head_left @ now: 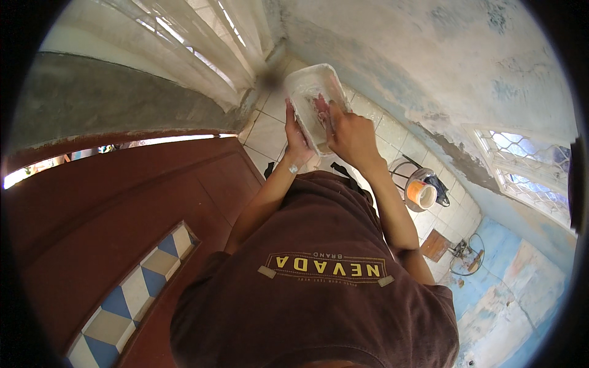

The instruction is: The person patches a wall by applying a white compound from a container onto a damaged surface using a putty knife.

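So I'm standing here and there's a person in a brown T-shirt (313, 227) holding a whitish tray (310, 81) out in front of them, up above the tiled floor (267, 132). No tabletop involved, the left hand (297, 140) is doing that job: it's clamped on the tray's near left side, one finger running up the outer wall, the rest hidden from me. I figure that grip is to keep the tray steady so the other hand is free to work inside it.

The right hand (356, 136) comes in over the right rim, fingers bent and bunched close together, pointing down inside. There's a reddish piece (321, 103) in there just beside the fingertips. Can't tell if they're actually pinching it, or what it is tbh. The tray's insides are smeared with pale, pasty-looking stuff.

Other container: an orange and white bucket (422, 194) on a round stool (411, 201), off to the person's right by the wall (399, 52). Its mouth faces up and looks whitish inside, no idea how full. Probably parked there to keep it off the floor and near at hand. A dark bag (438, 187) sits right beside it.
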### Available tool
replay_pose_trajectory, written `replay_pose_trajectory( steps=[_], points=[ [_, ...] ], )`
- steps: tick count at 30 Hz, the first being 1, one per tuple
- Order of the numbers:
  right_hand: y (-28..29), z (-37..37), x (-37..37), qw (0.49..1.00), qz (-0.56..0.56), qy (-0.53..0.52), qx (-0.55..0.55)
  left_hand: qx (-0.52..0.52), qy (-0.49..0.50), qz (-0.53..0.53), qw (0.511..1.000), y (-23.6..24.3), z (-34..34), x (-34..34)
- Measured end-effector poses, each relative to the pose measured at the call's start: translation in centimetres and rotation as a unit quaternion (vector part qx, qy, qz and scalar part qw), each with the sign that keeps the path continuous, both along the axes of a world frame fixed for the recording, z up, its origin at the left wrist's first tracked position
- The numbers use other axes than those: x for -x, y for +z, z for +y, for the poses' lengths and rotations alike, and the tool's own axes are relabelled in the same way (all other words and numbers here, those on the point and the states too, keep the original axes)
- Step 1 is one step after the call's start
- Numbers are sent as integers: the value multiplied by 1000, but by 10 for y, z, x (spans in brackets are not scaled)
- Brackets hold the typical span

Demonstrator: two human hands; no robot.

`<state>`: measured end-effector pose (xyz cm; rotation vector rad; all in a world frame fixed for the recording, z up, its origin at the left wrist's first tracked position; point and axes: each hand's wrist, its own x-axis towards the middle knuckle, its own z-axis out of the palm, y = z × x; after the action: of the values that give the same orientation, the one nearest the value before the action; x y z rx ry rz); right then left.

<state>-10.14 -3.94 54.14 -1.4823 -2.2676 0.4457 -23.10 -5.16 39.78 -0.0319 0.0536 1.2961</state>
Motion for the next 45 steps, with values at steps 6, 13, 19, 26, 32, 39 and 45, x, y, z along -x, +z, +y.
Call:
replay_pose_trajectory(
  steps=[6,13,19,26,32,39,45],
  points=[
    [17,8,-10,998,-30,-53,-33,88,55,161,981,38,0,-9],
    [-21,8,-4,997,-67,-24,-22,60,64,207,974,30,-1,-15],
    [19,13,-6,999,-27,-10,24,75,66,171,980,33,-1,-9],
    [-1,15,5,999,-37,-17,17,72,27,192,978,29,-1,-17],
    [28,4,2,1000,19,-2,20,19,36,164,986,48,0,-9],
    [5,7,6,996,-50,-34,61,64,-2,117,991,25,1,-13],
    [11,4,7,992,99,-71,-22,-9,-3,159,987,45,8,-9]
  ],
)
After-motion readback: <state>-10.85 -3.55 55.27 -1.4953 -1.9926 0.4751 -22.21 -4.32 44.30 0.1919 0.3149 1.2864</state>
